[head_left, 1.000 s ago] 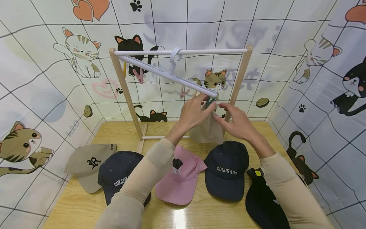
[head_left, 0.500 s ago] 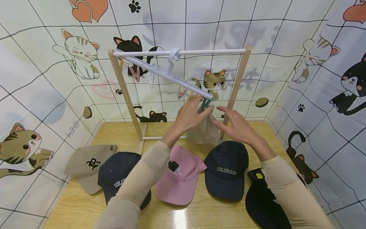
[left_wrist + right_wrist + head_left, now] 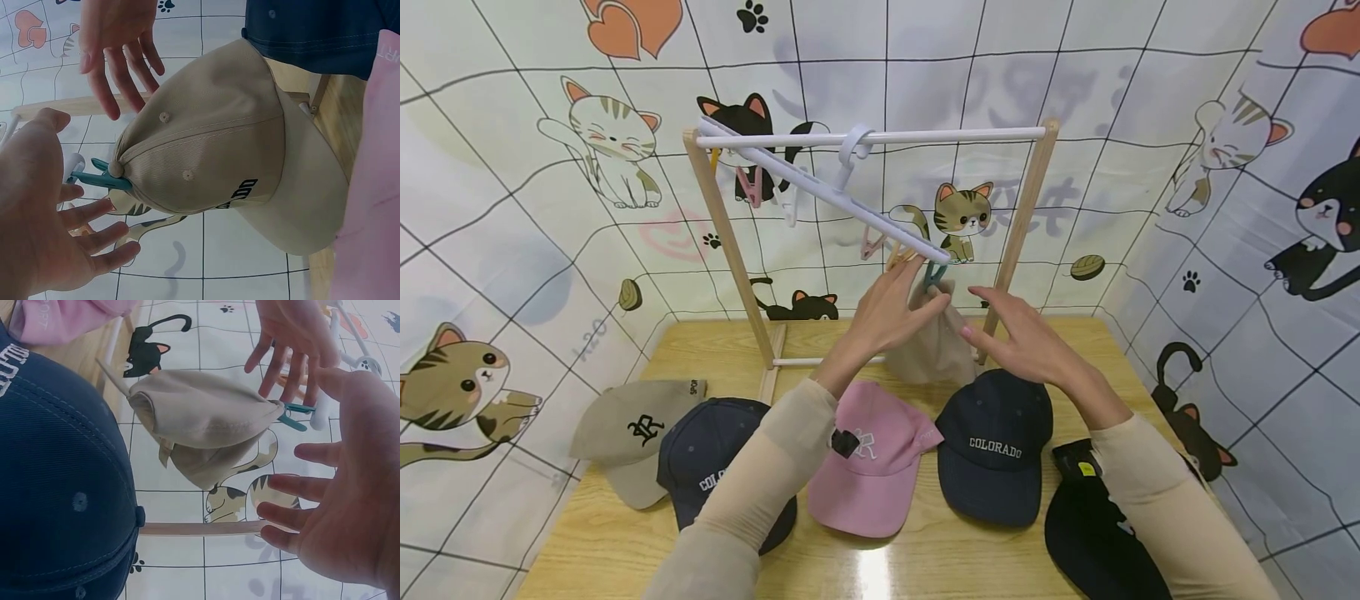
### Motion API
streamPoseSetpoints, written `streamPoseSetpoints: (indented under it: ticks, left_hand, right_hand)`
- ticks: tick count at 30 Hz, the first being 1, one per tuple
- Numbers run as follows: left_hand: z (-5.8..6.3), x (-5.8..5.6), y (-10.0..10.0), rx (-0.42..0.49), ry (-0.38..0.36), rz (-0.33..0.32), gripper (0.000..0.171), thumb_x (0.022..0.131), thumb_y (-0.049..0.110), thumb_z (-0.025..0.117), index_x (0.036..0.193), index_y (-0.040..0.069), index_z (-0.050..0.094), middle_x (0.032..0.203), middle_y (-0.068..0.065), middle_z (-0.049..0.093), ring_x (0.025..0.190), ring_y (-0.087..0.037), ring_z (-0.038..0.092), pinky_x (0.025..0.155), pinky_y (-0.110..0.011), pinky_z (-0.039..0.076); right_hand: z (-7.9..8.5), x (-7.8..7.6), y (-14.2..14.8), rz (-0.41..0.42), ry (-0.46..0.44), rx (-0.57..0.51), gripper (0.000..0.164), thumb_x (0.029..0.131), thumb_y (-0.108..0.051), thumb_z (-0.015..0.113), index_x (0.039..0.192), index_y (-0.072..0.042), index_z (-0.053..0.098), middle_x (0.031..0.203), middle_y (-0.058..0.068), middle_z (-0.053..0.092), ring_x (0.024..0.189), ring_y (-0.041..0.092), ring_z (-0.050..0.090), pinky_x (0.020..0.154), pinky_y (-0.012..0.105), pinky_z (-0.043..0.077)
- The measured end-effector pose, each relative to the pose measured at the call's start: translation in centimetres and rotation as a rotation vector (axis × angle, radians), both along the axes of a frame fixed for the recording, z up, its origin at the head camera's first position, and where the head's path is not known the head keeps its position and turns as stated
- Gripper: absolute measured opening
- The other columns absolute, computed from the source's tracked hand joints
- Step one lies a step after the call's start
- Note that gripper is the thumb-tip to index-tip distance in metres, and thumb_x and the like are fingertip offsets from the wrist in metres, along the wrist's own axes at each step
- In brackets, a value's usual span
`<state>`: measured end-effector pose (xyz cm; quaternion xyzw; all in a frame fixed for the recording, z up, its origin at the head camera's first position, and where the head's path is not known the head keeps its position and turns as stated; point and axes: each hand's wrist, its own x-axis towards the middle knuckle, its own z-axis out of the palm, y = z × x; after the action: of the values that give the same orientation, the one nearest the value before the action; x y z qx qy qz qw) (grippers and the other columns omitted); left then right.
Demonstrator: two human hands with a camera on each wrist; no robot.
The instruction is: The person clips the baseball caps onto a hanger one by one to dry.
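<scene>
A beige cap (image 3: 928, 354) hangs by its crown from a teal clip (image 3: 103, 179) at the low right end of a tilted white hanger (image 3: 831, 196). Its brim points down, and dark lettering on its front shows in the left wrist view. My left hand (image 3: 883, 315) is to the left of the cap, fingers spread, near the clip. On the other side, my right hand (image 3: 1026, 340) stands with straight, parted fingers, apart from the cap. Both palms face the cap, and neither hand grips anything.
A wooden rack (image 3: 1028, 212) with a white top bar (image 3: 955, 136) carries the hanger. Pink clips (image 3: 749, 186) and others dangle from it. In front lie a khaki cap (image 3: 617, 421), navy caps (image 3: 996, 450), a pink cap (image 3: 880, 492) and a black cap (image 3: 1097, 533) on the wooden table (image 3: 917, 567).
Both hands have come away from the clip and cap, the left moving left and slightly down. The hanger's right end has swung slightly left and lower, with the beige cap on it.
</scene>
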<state>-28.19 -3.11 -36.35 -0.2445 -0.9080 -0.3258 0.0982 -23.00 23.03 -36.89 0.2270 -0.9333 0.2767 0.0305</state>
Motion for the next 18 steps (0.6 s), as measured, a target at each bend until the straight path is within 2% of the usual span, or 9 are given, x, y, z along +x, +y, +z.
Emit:
streamPoseSetpoints:
  ticks: [4,10,18]
  left_hand:
    - [-0.4,0.3,-0.5,-0.026,-0.012,-0.001,0.087,0.108,0.064,0.059,0.181,0.032,0.026,0.183,-0.01,0.041,0.163,-0.043,0.048,0.128,-0.064,0.046]
    - [-1.0,0.8,-1.1,-0.062,0.011,-0.002,0.091,0.106,0.065,0.064,0.181,0.029,0.027,0.177,-0.016,0.048,0.156,-0.047,0.054,0.122,-0.065,0.051]
    - [-1.9,1.6,-1.9,-0.08,0.022,-0.006,0.096,0.105,0.065,0.068,0.182,0.031,0.021,0.182,-0.015,0.041,0.164,-0.045,0.046,0.13,-0.066,0.043]
  right_hand:
    - [-0.1,0.3,0.2,0.01,0.007,0.012,0.074,0.115,-0.045,0.059,0.176,-0.01,0.036,0.182,0.023,0.038,0.168,0.052,0.034,0.133,0.078,0.026]
    - [-0.5,0.8,0.4,0.029,0.019,0.019,0.073,0.115,-0.045,0.059,0.177,-0.012,0.037,0.182,0.021,0.039,0.168,0.051,0.035,0.133,0.078,0.027]
    - [-0.7,1.4,0.7,0.041,0.012,0.016,0.076,0.114,-0.045,0.062,0.177,-0.013,0.035,0.182,0.023,0.036,0.169,0.053,0.032,0.133,0.08,0.025]
